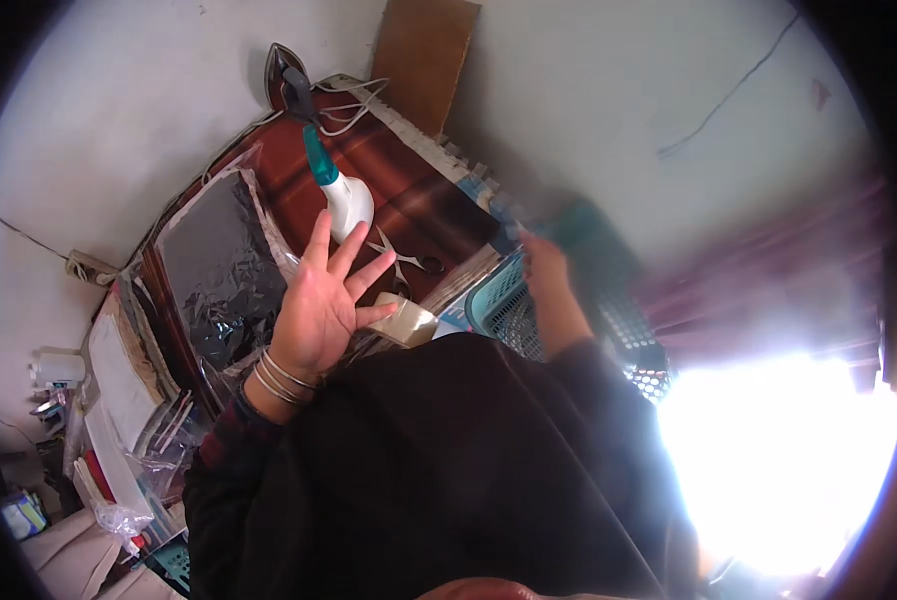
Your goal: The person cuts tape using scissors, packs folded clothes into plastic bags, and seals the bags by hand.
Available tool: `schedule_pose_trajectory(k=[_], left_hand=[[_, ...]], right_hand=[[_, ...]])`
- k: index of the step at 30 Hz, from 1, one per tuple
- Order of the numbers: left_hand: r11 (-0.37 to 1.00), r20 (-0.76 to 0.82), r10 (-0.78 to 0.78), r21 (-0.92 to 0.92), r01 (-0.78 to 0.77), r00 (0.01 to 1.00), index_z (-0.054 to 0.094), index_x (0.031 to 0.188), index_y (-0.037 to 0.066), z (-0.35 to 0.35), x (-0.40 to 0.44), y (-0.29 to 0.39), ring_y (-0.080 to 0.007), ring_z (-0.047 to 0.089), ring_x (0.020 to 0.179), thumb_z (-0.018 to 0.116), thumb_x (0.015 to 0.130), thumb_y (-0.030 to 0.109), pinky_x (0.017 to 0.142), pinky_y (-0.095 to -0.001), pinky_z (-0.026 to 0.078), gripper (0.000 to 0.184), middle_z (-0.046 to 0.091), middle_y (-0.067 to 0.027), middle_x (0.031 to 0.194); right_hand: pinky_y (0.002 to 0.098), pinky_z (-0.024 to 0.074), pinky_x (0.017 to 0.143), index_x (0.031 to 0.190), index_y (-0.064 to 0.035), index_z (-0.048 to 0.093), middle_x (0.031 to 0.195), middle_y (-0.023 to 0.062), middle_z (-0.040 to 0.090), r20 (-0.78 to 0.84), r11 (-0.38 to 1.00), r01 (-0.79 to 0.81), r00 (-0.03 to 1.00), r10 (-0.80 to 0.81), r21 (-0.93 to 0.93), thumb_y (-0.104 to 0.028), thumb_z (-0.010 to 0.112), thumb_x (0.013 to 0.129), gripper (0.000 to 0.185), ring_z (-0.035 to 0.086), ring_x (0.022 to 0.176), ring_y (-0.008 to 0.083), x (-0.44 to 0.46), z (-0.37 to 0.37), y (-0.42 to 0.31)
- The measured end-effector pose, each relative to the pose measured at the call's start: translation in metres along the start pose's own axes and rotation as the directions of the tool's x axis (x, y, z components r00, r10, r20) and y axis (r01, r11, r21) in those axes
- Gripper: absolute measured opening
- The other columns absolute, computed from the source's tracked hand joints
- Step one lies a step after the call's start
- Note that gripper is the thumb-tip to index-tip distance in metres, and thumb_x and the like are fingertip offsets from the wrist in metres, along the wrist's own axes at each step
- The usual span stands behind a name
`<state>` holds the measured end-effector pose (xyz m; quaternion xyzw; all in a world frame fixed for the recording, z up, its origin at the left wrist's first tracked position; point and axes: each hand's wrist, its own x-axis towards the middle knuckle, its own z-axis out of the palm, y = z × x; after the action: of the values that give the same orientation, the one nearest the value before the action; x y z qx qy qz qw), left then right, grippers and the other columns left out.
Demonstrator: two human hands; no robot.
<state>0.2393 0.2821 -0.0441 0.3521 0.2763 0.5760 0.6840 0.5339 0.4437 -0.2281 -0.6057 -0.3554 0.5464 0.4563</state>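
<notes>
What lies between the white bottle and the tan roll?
In the head view, scissors lie between the white bottle and the tan roll, toward the picture's right; the spread left hand hides part of that stretch.

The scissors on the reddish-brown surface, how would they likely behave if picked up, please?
The scissors would probably feel stiff, as their blades look like metal. Lying spread open, they may swing wider or shut if lifted by one side only. They look slim, so they are likely fairly light.
</notes>
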Motion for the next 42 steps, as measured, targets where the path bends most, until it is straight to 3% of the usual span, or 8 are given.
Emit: schedule_pose_trajectory(k=[5, 11, 14, 18, 22, 25, 32, 42], left_hand=[[0.992, -0.054, 0.037, -0.121, -0.044, 0.998, -0.001, 0.151, 0.024, -0.002, -0.009, 0.005, -0.0341, 0.032, 0.135, 0.035, 0.095, 0.054, 0.093, -0.0541, 0.048, 0.073, 0.019, -0.0101, 0.153], [0.988, -0.174, 0.018, -0.147, -0.044, 0.985, 0.008, 0.15, 0.024, -0.016, -0.018, 0.008, -0.0335, 0.03, 0.137, 0.026, 0.095, 0.059, 0.094, -0.0606, 0.044, 0.068, 0.025, -0.0094, 0.15], [0.987, -0.238, 0.005, -0.157, -0.044, 0.971, 0.009, 0.15, 0.023, -0.021, -0.022, 0.007, -0.0329, 0.031, 0.137, 0.027, 0.094, 0.061, 0.094, -0.0607, 0.044, 0.07, 0.028, -0.008, 0.148], [0.99, -0.303, -0.013, -0.137, -0.03, 0.953, 0.01, 0.15, 0.023, -0.03, -0.023, 0.004, -0.0321, 0.032, 0.136, 0.029, 0.093, 0.062, 0.094, -0.059, 0.043, 0.071, 0.028, -0.0059, 0.148], [0.993, -0.315, -0.008, -0.111, -0.029, 0.949, 0.007, 0.151, 0.024, -0.038, -0.013, -0.004, -0.0314, 0.031, 0.136, 0.03, 0.093, 0.063, 0.094, -0.058, 0.042, 0.073, 0.023, -0.0061, 0.151], [0.998, -0.324, 0.02, -0.055, -0.04, 0.946, 0.003, 0.151, 0.022, -0.033, -0.009, 0.001, -0.0306, 0.032, 0.136, 0.03, 0.093, 0.062, 0.095, -0.0545, 0.043, 0.075, 0.017, -0.007, 0.154], [0.982, -0.237, 0.179, 0.105, -0.158, 0.955, 0.006, 0.152, 0.018, -0.039, -0.007, -0.001, -0.0294, 0.033, 0.136, 0.035, 0.093, 0.06, 0.098, -0.0499, 0.041, 0.077, 0.014, -0.0081, 0.156], [0.854, -0.233, 0.368, 0.467, -0.228, 0.9, 0.015, 0.151, 0.013, -0.035, -0.011, -0.013, -0.0254, 0.032, 0.136, 0.055, 0.094, 0.023, 0.103, -0.0424, 0.037, 0.07, 0.018, -0.0069, 0.155]], right_hand=[[0.0359, 0.046, 0.061, 0.099, -0.0005, 0.066, 0.08, 0.0078, 0.063, -0.162, 0.995, -0.1, 0.982, 0.102, 0.019, -0.038, 0.072, 0.077, 0.044, 0.057, 0.067, 0.0209, 0.025, 0.011, 0.052], [0.0386, 0.0477, 0.082, 0.101, 0.0011, 0.067, 0.088, 0.015, 0.068, -0.281, 0.858, -0.061, 0.954, -0.099, -0.51, -0.043, 0.077, 0.071, 0.054, 0.064, 0.088, 0.0283, 0.014, 0.014, 0.048], [0.0376, 0.0478, 0.083, 0.102, -0.0006, 0.067, 0.095, 0.0162, 0.067, -0.561, 0.763, -0.062, 0.716, -0.414, -0.643, -0.045, 0.076, 0.072, 0.055, 0.064, 0.091, 0.0266, 0.008, 0.018, 0.06], [0.0341, 0.0477, 0.084, 0.109, -0.0022, 0.065, 0.107, 0.014, 0.064, 0.264, 0.885, 0.331, 0.931, -0.251, -0.326, -0.047, 0.074, 0.076, 0.057, 0.061, 0.097, 0.0244, -0.092, 0.044, -0.019], [0.0316, 0.0489, 0.078, 0.1, -0.0021, 0.066, 0.097, 0.0113, 0.066, 0.799, 0.713, 0.63, 0.579, -0.166, -0.309, -0.043, 0.071, 0.079, 0.046, 0.063, 0.089, 0.0203, -0.119, 0.101, -0.003], [0.0312, 0.0488, 0.076, 0.104, -0.0023, 0.064, 0.096, 0.0086, 0.066, 0.842, 0.741, 0.498, 0.512, 0.168, -0.45, -0.039, 0.071, 0.081, 0.044, 0.061, 0.089, 0.0164, -0.112, 0.115, -0.014], [0.0286, 0.0451, 0.087, 0.116, -0.0003, 0.056, 0.105, 0.0054, 0.063, 0.944, 0.98, 0.002, 0.269, 0.19, -0.197, -0.021, 0.07, 0.084, 0.04, 0.058, 0.097, 0.0126, -0.098, 0.077, -0.081], [0.0295, 0.0472, 0.085, 0.115, 0.0013, 0.057, 0.102, 0.0055, 0.065, 0.967, 0.966, 0.062, -0.038, 0.252, -0.25, -0.015, 0.071, 0.08, 0.041, 0.06, 0.093, 0.0133, -0.059, 0.091, -0.12]])
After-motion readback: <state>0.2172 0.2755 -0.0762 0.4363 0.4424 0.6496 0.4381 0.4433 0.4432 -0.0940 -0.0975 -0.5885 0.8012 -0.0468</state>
